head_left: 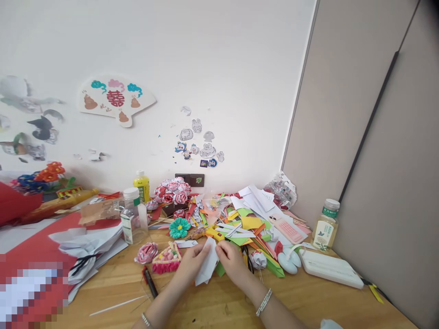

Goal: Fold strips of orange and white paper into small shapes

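Between my two hands is a folded piece of white paper, held over the wooden table. My left hand grips its left side, thumb on top near the upper edge. On the other side, my right hand pinches the upper right edge with its fingers closed. Just beyond the hands lies a yellow glue gun, partly hidden by paper scraps. A teal flower sits behind my left hand, and a pink-trimmed triangular box lies to its left. A black marker is near my left forearm.
A heap of coloured paper strips spreads beyond my hands. Pink-white paper roses stand by the wall. Bottles are at left, a jar at right. A white lamp lies on the right of the wooden table.
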`<state>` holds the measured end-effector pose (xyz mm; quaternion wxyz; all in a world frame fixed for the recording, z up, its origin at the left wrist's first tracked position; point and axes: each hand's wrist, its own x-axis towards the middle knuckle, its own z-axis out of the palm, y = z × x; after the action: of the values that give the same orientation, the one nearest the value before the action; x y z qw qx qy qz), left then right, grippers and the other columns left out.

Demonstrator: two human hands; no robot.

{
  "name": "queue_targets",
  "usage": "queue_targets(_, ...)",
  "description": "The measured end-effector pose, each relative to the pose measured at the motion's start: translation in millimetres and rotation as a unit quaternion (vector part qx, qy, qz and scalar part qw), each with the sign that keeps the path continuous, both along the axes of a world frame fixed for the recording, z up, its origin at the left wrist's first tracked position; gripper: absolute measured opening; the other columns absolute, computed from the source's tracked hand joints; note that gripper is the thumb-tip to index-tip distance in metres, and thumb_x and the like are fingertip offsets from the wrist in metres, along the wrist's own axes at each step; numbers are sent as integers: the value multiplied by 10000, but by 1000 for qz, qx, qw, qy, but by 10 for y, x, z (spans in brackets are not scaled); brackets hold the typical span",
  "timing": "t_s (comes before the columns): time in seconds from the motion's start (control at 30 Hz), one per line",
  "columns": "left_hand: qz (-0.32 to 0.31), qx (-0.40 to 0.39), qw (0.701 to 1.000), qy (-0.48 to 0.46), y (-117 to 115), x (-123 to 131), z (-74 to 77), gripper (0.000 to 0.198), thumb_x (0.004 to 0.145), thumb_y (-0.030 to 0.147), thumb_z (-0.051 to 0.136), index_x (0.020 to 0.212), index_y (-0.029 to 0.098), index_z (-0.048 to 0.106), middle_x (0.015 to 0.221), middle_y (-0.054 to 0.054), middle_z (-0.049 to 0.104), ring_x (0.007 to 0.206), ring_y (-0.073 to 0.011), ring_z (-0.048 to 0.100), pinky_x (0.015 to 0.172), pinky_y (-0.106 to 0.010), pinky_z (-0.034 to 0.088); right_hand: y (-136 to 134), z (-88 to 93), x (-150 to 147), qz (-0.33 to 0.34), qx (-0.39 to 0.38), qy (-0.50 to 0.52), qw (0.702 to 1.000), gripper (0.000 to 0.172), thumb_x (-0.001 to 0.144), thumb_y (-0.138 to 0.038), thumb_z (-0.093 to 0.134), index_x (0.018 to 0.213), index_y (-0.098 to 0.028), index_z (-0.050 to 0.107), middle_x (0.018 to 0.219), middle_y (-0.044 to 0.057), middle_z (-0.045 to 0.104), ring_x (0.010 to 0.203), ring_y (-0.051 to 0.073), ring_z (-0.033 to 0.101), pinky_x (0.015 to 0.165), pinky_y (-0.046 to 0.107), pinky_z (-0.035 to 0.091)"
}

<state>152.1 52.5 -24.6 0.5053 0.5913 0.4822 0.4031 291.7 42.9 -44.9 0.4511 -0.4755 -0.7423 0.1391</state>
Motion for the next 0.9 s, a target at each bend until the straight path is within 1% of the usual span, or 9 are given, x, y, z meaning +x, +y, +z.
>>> queue_targets(0.1, -38, -92, 993, -67, 9, -4, -19, 540, 627, 629, 369, 667, 133, 579, 555, -21, 600, 545, -159, 546, 521, -246, 398, -9, 39, 51, 12, 14, -63, 998, 262, 820, -250, 343, 587, -177, 437, 568, -27, 435, 543, 100, 396, 502, 199, 260)
queue_targets(0.13, -50, -117, 989, -77, 7, -5, -23, 539, 622, 638, 374, 662, 136, 568, 532, -9, 584, 520, -148, 538, 511, -243, 393, -13, 52, 67, 18, 21, -87, 996, 256, 816, -249, 355, 586, -177, 442, 572, -27, 443, 546, 100, 397, 505, 200, 254)
queue_targets(0.2, -62, -141, 984, -85, -4, -9, -25, 479, 601, 615, 449, 649, 147, 540, 488, 27, 541, 463, -119, 506, 474, -223, 370, -22, 73, 88, 24, 33, -120, 992, 244, 811, -247, 372, 593, -177, 457, 582, -24, 461, 555, 101, 400, 512, 203, 245)
queue_targets(0.3, -67, -149, 983, -88, -23, -13, -15, 405, 591, 559, 525, 632, 156, 509, 457, 56, 500, 424, -99, 478, 440, -210, 353, -30, 85, 89, 13, 37, -119, 992, 237, 818, -248, 367, 618, -178, 475, 600, -20, 479, 564, 103, 407, 514, 204, 245)
queue_targets(0.43, -75, -144, 982, -91, -19, -17, 3, 398, 567, 527, 573, 666, 142, 543, 517, 22, 567, 500, -129, 552, 518, -254, 435, -9, 72, 70, -5, 23, -64, 998, 255, 835, -258, 338, 634, -175, 470, 616, -14, 477, 573, 106, 421, 510, 203, 269)
queue_targets(0.57, -86, -137, 983, -84, -8, -26, 27, 411, 527, 497, 630, 706, 131, 577, 584, -8, 619, 561, -142, 586, 577, -270, 466, 25, 43, 69, -19, 9, -29, 999, 261, 836, -278, 338, 623, -178, 451, 597, -18, 448, 567, 111, 419, 505, 208, 285)
queue_targets(0.73, -115, -131, 977, -121, -39, -42, 55, 448, 615, 554, 520, 739, 128, 580, 637, -51, 654, 595, -159, 608, 587, -275, 468, 27, 26, 81, -6, 20, -35, 999, 251, 837, -270, 335, 639, -177, 458, 612, -9, 460, 570, 114, 414, 508, 219, 287)
queue_targets(0.8, -120, -129, 977, -122, -55, -45, 63, 458, 620, 557, 512, 750, 123, 580, 649, -62, 658, 613, -163, 611, 595, -277, 469, 25, 30, 81, -6, 25, -39, 999, 252, 837, -267, 337, 633, -176, 454, 608, -10, 455, 565, 113, 409, 507, 221, 284)
queue_targets(0.9, -123, -120, 979, -111, -70, -37, 70, 449, 612, 547, 529, 753, 124, 579, 641, -48, 651, 614, -159, 605, 611, -287, 476, 25, 36, 75, -7, 25, -33, 999, 250, 835, -268, 340, 628, -177, 447, 604, -14, 447, 563, 111, 405, 502, 217, 283)
